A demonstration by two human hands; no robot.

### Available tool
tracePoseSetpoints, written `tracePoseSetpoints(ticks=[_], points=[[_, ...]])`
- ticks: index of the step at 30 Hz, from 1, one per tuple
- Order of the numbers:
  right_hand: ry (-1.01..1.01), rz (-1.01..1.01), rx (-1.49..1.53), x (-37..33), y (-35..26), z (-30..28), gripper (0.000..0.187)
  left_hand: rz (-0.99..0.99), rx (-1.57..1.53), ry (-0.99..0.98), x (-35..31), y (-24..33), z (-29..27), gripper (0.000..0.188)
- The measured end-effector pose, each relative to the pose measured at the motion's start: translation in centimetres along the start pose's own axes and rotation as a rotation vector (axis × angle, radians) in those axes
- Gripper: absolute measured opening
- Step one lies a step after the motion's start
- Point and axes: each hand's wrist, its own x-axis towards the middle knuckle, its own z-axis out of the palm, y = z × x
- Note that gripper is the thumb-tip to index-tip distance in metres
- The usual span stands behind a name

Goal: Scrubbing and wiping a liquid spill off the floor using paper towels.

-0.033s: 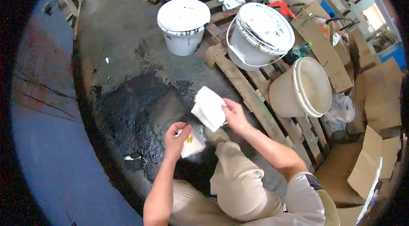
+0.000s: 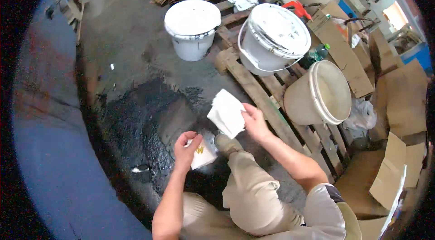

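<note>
Workshop floor (image 2: 122, 27): grey and stained, with a black, wet-looking patch (image 2: 136, 104) spread before the crouching person.
Left hand (image 2: 186, 151): thumb and fingers pinched on a white pack (image 2: 204, 157) with a yellow marking, held low over the dark floor.
Right hand (image 2: 254, 123): gripping the edge of some folded white sheets (image 2: 226, 113), fanned a little at one side.
Hands together or apart: apart, each with its own load; sheets just beside and above the pack, with a gap between.
Progress, my reading: a batch of sheets looks separated from the pack, so that part seems done. Sheets not yet opened out, none seen laid on the patch. How many the pack holds: cannot tell.
Near the right foot: a shoe (image 2: 228, 144) just beyond the pack.
Pallet (image 2: 247, 81): wooden, to the right; bears a lidded bucket (image 2: 267, 52) and a lidless bucket (image 2: 298, 102).
Beside pallet: another white bucket (image 2: 192, 16), lid on.
Far right: cardboard (image 2: 403, 99), creased.
</note>
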Motion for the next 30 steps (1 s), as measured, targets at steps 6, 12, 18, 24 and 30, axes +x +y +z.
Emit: tracePoseSetpoints(ticks=[6,12,18,24,30], points=[[0.565,-0.546,-0.609,-2.3,-11.9,-20.2,0.034,-0.08,0.149,0.103,0.5,-0.6,-3.8,0.018],[0.678,-0.221,-1.366,2.6,-12.1,-39.3,0.045,-0.119,0.122,0.036,2.1,-2.5,-3.7,0.01],[0.108,0.274,-1.539,8.4,0.4,-44.3,0.054,-0.142,0.143,0.079,1.2,-4.1,-6.2,0.013],[0.055,0.42,-1.479,11.0,4.5,-44.4,0.075,-0.171,0.098,0.136,1.0,-6.3,-9.6,0.013],[0.093,0.483,-1.435,9.6,0.9,-41.6,0.061,-0.191,0.109,0.135,1.6,-5.9,-9.7,0.015]])
